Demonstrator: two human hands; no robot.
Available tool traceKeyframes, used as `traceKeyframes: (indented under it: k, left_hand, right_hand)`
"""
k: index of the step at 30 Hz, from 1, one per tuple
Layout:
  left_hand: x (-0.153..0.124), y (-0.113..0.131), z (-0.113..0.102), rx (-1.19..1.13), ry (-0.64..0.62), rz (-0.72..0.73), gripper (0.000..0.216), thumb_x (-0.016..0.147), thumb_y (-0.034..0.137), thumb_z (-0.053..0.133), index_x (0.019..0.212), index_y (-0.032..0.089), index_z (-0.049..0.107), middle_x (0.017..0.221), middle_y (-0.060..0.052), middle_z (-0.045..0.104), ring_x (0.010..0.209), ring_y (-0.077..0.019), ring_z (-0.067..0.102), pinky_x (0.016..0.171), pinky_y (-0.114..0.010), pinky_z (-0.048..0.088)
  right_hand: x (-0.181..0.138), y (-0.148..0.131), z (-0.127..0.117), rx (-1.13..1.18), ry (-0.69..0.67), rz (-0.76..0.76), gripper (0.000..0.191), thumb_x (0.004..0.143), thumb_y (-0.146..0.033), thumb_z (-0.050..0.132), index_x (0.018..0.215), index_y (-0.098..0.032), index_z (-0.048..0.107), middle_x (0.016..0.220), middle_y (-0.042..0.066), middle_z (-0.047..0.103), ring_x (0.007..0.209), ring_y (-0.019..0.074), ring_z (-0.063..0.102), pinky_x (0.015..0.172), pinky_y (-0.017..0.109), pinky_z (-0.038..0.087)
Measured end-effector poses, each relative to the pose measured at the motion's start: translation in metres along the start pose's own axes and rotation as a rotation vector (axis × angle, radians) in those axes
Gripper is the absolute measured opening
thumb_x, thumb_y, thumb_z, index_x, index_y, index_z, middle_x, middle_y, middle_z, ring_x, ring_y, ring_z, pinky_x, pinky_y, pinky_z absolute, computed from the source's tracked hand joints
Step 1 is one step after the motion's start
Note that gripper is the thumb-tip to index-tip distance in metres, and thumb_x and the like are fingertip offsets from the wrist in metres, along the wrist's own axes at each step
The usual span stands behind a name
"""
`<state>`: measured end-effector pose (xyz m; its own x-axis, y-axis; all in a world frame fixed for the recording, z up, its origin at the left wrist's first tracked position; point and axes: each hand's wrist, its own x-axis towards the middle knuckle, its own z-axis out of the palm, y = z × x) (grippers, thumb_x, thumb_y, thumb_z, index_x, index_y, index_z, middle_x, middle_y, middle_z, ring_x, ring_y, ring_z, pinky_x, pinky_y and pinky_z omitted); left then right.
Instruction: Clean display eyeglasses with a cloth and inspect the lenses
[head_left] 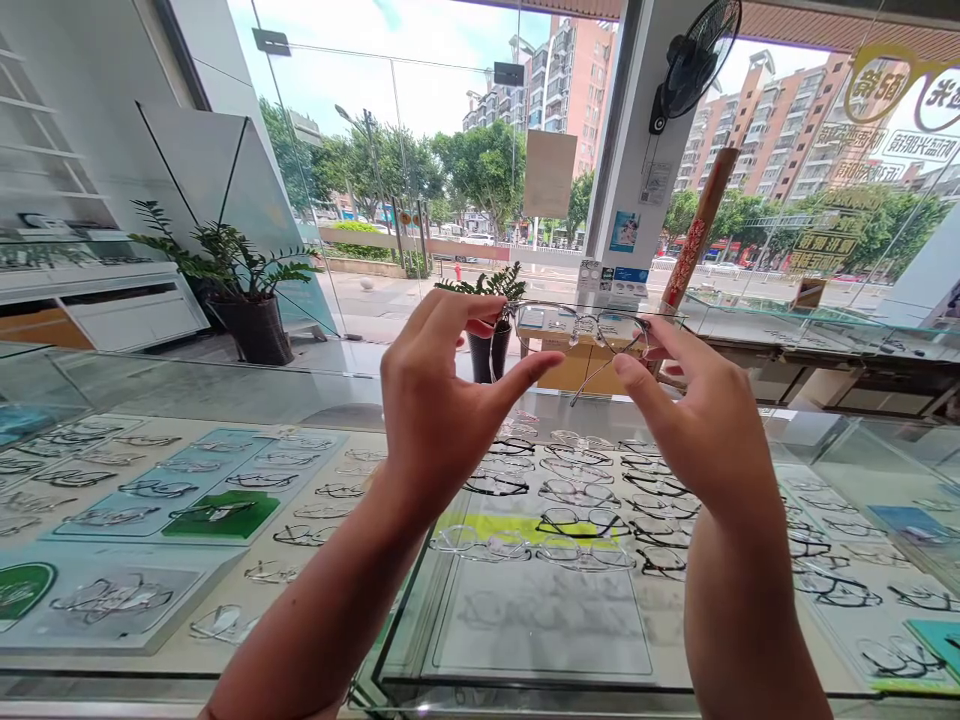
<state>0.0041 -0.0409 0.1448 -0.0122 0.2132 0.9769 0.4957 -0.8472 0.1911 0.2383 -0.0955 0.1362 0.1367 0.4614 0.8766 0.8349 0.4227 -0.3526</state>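
A pair of clear-lensed eyeglasses (577, 325) is held up in front of me, above the glass display case. My left hand (450, 370) has its fingertips at the left end of the frame, its thumb stretched out below. At the opposite end, my right hand (694, 400) pinches the frame near the hinge between thumb and fingers. One temple arm hangs down and inward on the right side. Beneath my hands, two clear-framed eyeglasses (480, 543) lie close to me beside a dark-framed pair (577, 523) on a yellow-green strip.
Rows of eyeglasses (510, 487) fill the glass display case (525, 680). Blue trays (180, 465) with more frames lie at the left. Potted plants (259, 325) stand beyond the counter, before glass doors. A black fan (701, 55) hangs on the pillar.
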Motion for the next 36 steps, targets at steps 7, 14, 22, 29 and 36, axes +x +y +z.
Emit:
traceKeyframes:
  k: [7,14,22,29,36]
  left_hand:
    - [0.000,-0.001,-0.001,-0.004,0.002,-0.009,0.053,0.084,0.063,0.096,0.116,0.028,0.073,0.106,-0.004,0.078,0.092,-0.0230,0.075,0.084,-0.040,0.064]
    - [0.000,-0.001,-0.001,-0.004,-0.009,-0.004,0.052,0.084,0.060,0.097,0.117,0.027,0.075,0.106,-0.004,0.079,0.091,-0.0219,0.076,0.080,-0.038,0.062]
    - [0.000,-0.002,-0.001,0.017,-0.018,-0.004,0.052,0.085,0.061,0.096,0.118,0.028,0.075,0.107,-0.004,0.080,0.092,-0.0224,0.077,0.079,-0.039,0.063]
    - [0.000,-0.002,-0.001,0.021,-0.022,-0.013,0.053,0.084,0.062,0.097,0.118,0.028,0.075,0.108,-0.004,0.081,0.092,-0.0219,0.078,0.080,-0.038,0.063]
    - [-0.001,-0.002,-0.001,0.026,-0.031,-0.019,0.053,0.085,0.062,0.096,0.119,0.027,0.075,0.107,-0.004,0.081,0.092,-0.0215,0.078,0.080,-0.037,0.064]
  right_hand:
    - [0.000,-0.004,-0.001,-0.010,-0.036,0.055,0.060,0.101,-0.065,0.067,0.142,-0.022,0.079,0.121,0.018,0.085,0.115,0.0429,0.079,0.104,0.076,0.060]
    - [0.001,-0.009,-0.005,-0.040,-0.041,0.060,0.060,0.100,-0.063,0.068,0.142,-0.022,0.079,0.122,0.017,0.085,0.111,0.0406,0.080,0.102,0.072,0.062]
    - [0.001,-0.013,-0.007,-0.049,-0.051,0.074,0.062,0.100,-0.061,0.066,0.145,-0.021,0.078,0.124,0.018,0.085,0.112,0.0399,0.079,0.101,0.067,0.062]
    - [0.001,-0.014,-0.007,-0.068,-0.048,0.084,0.064,0.099,-0.063,0.066,0.145,-0.020,0.077,0.125,0.018,0.085,0.110,0.0388,0.080,0.100,0.066,0.063]
    - [0.001,-0.017,-0.010,-0.078,-0.045,0.092,0.064,0.099,-0.062,0.067,0.144,-0.018,0.078,0.121,0.018,0.085,0.108,0.0389,0.080,0.099,0.065,0.063]
